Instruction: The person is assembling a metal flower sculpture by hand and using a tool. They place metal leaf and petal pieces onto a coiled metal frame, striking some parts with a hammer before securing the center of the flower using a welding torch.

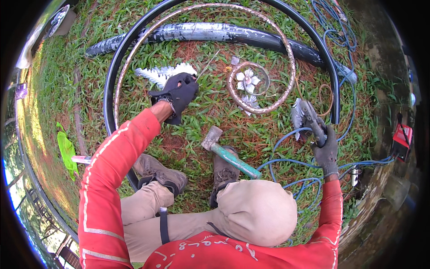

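Note:
My left hand [179, 92], in a dark glove, is closed beside a silvery metal leaf [161, 74], covering its right end. A thin rod [209, 62] slants away from the fingertips; whether they grip it I cannot tell. In my gloved right hand [327, 152] is a dark welding electrode holder [313, 121], its jaws pointing up and left over another silvery leaf [296, 112]. Between the hands lies a scroll of textured, copper-coloured metal bar [292, 58], curling round a silver metal flower [247, 80]. A hammer [233, 159] with a green handle rests across my boot.
A black curved tube [109, 89] arches around the scroll. Behind it lies a thick, paint-flaked pipe [197, 32]. Blue cable [280, 160] winds over the grass towards a red box [402, 139] at right. A bright green cloth or leaf [66, 150] lies at left.

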`<state>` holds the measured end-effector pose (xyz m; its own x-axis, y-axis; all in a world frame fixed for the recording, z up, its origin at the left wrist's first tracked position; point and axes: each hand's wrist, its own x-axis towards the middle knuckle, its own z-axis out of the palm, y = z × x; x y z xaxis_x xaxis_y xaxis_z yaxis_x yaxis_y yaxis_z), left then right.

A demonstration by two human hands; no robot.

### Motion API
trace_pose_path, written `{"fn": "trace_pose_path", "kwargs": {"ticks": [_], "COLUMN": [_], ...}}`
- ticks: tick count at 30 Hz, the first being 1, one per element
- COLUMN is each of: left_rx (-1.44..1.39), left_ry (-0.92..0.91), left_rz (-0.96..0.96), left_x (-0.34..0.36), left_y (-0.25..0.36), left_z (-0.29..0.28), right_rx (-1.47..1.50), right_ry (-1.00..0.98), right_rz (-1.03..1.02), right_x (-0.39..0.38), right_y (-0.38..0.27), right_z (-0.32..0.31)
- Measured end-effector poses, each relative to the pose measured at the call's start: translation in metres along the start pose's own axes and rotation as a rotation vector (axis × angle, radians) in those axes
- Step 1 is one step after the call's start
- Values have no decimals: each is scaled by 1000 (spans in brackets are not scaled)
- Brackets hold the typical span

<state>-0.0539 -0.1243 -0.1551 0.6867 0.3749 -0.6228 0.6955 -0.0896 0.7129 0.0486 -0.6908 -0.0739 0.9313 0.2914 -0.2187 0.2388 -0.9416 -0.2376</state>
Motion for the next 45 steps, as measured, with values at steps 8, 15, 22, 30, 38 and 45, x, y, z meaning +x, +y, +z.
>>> {"fn": "trace_pose_path", "kwargs": {"ticks": [8, 15, 22, 30, 38, 45], "left_rx": [-106, 330, 1114, 704, 1088, 1347], "left_ry": [84, -13, -128, 197, 337, 380], "left_rz": [15, 108, 535, 314, 144, -32], "left_x": [1, 12, 15, -137, -230, -256], "left_y": [-78, -79, -52, -28, -337, -513], "left_z": [71, 74, -34, -299, -456, -449], "right_rx": [-92, -327, 15, -75, 270, 384], "right_ry": [-182, -298, -178, -389, -474, -910], "right_rz": [-132, -174, -560, -1058, -1262, -1221], "right_x": [-40, 2, 31, 106, 38, -84], "right_y": [0, -106, -260, -444, -708, -787], "right_z": [59, 39, 12, 56, 185, 291]}}
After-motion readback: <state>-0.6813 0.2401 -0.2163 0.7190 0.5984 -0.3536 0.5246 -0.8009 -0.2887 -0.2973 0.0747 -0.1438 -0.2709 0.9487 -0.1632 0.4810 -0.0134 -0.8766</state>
